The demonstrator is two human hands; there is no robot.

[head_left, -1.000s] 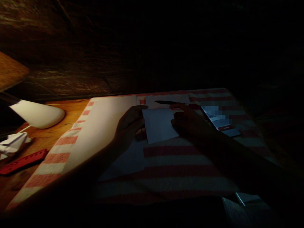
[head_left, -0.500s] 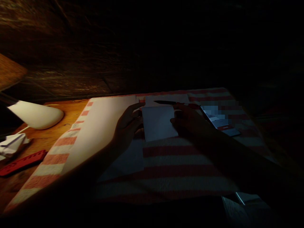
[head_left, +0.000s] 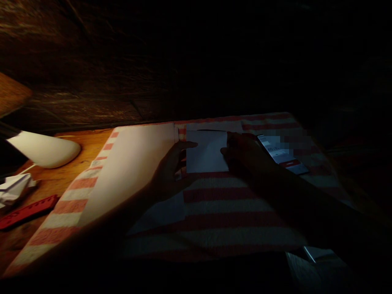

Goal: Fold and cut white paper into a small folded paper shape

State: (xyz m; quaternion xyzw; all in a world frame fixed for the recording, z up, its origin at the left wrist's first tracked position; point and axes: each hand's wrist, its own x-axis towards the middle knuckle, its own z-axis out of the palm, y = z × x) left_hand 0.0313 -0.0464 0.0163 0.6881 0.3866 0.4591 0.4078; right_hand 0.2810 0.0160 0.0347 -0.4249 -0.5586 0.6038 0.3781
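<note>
A small folded piece of white paper (head_left: pixel 206 152) is held between my two hands over the striped cloth. My left hand (head_left: pixel 171 165) grips its left edge, one finger lying over the front. On the opposite edge, my right hand (head_left: pixel 245 153) pinches the paper, its fingers dark in shadow. Just behind the paper's top edge shows a thin strip of a dark pointed object (head_left: pixel 210 130), mostly hidden. Larger white sheets (head_left: pixel 131 159) lie flat on the cloth to the left, partly under my left arm.
A lit phone (head_left: pixel 280 153) lies right of my right hand. The red-and-white striped cloth (head_left: pixel 220 218) covers the table. At the left stand a white lamp base (head_left: pixel 45 149), a crumpled or folded paper (head_left: pixel 14 188) and a red object (head_left: pixel 29 211). A dark wall (head_left: pixel 101 102) rises behind.
The folded paper has risen slightly and now covers most of the dark pointed object. My left finger has slid over its front, and the paper sits straighter.
</note>
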